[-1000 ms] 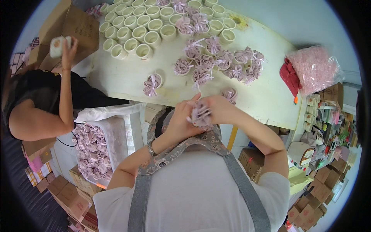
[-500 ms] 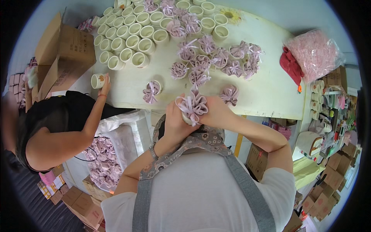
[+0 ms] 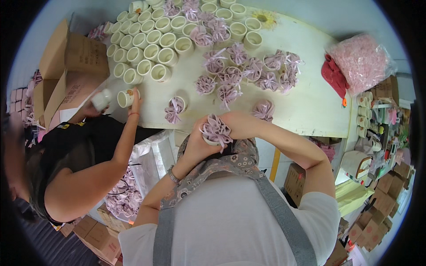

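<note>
Both hands are up close in front of the person's chest, and they hold one small cup wrapped in purple cloth (image 3: pixel 216 129). The left hand (image 3: pixel 197 144) cups it from below and its fingers curl around the bottom. The right hand (image 3: pixel 235 124) comes over from the other side, and its fingers pinch the gathered cloth and ribbon at the top. So both hands are closed on the same little bundle, and it sits right between the fingertips, above the table's near edge.

The ribbon looks thin and loose. If the fingers let go too soon, I think the cloth can pop open and the folds can fall flat. If the bottom hand tips, the cup can slip out and drop past the table edge onto the boxes below.

Just past the fingers lie two finished bundles, one pale wrapped cup (image 3: pixel 175 108) to the left and one wrapped cup (image 3: pixel 264 109) to the right. An elbow swing could knock either one off the white table (image 3: pixel 310 106).

A little farther left, another person's hand (image 3: pixel 133 95) holds a bare white cup (image 3: pixel 124 98). The two people work close, so arms could bump.

Farther on sits a bunch of purple bundles (image 3: pixel 248 71), and beyond that many empty white cups (image 3: pixel 151 44) stand in rows. A hard push on the table could make those cups tip and roll.
</note>
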`<control>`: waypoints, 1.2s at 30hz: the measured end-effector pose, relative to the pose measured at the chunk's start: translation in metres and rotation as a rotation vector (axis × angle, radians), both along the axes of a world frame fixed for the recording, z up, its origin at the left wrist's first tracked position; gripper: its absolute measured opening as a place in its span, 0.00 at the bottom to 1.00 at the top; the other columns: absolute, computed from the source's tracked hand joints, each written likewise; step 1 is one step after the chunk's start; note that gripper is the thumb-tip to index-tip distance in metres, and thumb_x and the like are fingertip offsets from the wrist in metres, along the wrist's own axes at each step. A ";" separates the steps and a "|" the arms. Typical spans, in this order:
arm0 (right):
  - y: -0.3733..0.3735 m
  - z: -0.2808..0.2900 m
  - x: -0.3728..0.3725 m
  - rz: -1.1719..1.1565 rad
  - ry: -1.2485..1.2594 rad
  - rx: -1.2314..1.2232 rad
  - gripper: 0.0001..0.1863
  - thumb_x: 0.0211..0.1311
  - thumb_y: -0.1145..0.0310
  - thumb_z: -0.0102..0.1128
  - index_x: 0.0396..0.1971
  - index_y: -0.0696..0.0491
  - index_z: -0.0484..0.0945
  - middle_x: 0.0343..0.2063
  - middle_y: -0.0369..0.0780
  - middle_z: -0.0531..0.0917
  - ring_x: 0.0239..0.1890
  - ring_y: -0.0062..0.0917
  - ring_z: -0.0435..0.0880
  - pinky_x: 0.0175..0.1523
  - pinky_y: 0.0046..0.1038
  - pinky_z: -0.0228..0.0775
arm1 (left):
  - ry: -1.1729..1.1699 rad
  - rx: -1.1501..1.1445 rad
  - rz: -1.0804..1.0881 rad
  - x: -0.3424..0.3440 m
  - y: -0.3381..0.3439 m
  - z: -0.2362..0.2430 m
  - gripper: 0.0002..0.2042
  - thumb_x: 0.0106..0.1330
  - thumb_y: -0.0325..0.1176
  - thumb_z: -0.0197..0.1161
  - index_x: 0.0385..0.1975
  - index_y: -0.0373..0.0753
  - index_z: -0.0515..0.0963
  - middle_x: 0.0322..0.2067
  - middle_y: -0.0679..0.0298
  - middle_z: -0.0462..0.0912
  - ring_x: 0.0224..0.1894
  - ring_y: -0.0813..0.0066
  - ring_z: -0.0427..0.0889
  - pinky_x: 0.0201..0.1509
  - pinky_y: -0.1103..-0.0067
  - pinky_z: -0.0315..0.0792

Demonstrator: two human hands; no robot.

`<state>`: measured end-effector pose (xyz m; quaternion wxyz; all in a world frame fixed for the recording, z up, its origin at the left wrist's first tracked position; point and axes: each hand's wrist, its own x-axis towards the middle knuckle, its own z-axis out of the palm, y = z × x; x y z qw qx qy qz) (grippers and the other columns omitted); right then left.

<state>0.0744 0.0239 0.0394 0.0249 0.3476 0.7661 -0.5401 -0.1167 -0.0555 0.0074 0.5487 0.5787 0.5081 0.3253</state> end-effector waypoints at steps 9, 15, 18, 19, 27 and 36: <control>-0.046 -0.111 0.128 -0.889 -0.093 0.209 0.30 0.46 0.76 0.63 0.54 0.47 0.71 0.52 0.44 0.75 0.53 0.39 0.74 0.54 0.35 0.68 | 0.219 0.238 0.410 -0.020 0.136 0.007 0.29 0.43 0.29 0.75 0.47 0.31 0.69 0.41 0.57 0.81 0.41 0.71 0.80 0.46 0.77 0.74; -0.072 -0.175 0.118 -0.534 -0.542 0.666 0.27 0.39 0.77 0.65 0.46 0.42 0.77 0.62 0.44 0.64 0.62 0.45 0.63 0.58 0.36 0.67 | 0.221 0.171 0.190 -0.067 0.196 -0.130 0.32 0.43 0.27 0.72 0.50 0.33 0.64 0.35 0.60 0.80 0.41 0.73 0.80 0.46 0.77 0.73; -0.056 -0.179 0.132 -0.641 -0.361 0.592 0.23 0.41 0.77 0.63 0.42 0.44 0.79 0.61 0.44 0.66 0.59 0.44 0.68 0.55 0.38 0.71 | 0.211 0.142 0.125 -0.058 0.197 -0.150 0.38 0.45 0.27 0.70 0.58 0.33 0.58 0.44 0.56 0.76 0.46 0.70 0.77 0.50 0.76 0.72; -0.053 -0.175 0.135 -0.670 -0.343 0.551 0.23 0.41 0.77 0.63 0.43 0.44 0.79 0.61 0.44 0.67 0.58 0.43 0.69 0.54 0.37 0.71 | 0.034 0.057 0.168 -0.051 0.192 -0.153 0.40 0.46 0.26 0.69 0.60 0.34 0.55 0.48 0.55 0.73 0.49 0.68 0.76 0.52 0.75 0.71; -0.051 -0.168 0.141 -0.813 -0.335 0.373 0.24 0.40 0.75 0.64 0.45 0.48 0.78 0.58 0.43 0.71 0.53 0.41 0.73 0.53 0.36 0.72 | 1.037 0.117 0.561 -0.101 0.207 -0.114 0.35 0.48 0.31 0.69 0.59 0.34 0.63 0.59 0.40 0.57 0.61 0.45 0.61 0.59 0.62 0.65; -0.029 -0.061 0.138 -1.226 -0.452 0.046 0.13 0.50 0.69 0.65 0.38 0.52 0.78 0.37 0.43 0.83 0.37 0.37 0.82 0.44 0.27 0.72 | 0.682 0.161 0.383 -0.123 0.174 -0.094 0.15 0.46 0.33 0.73 0.30 0.32 0.77 0.55 0.46 0.66 0.55 0.53 0.71 0.56 0.68 0.69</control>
